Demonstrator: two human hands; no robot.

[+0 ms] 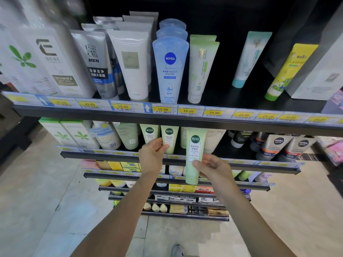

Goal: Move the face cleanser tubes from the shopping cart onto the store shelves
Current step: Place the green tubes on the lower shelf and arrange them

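My right hand [210, 166] grips a pale green face cleanser tube [194, 154], cap down, in front of the second shelf [241, 165]. My left hand [153, 154] holds a matching green tube [169, 139] that stands on that shelf, thumb across its front. Another tube of the same kind [150, 133] stands just left of it. The shopping cart is out of view.
The top shelf [167, 117] carries a row of upright tubes, among them a blue Nivea tube [169, 69], with gaps at its right. Dark Nivea Men tubes [278, 145] stand at the right of the second shelf. Lower shelves hold boxes and bottles. Tiled floor lies below.
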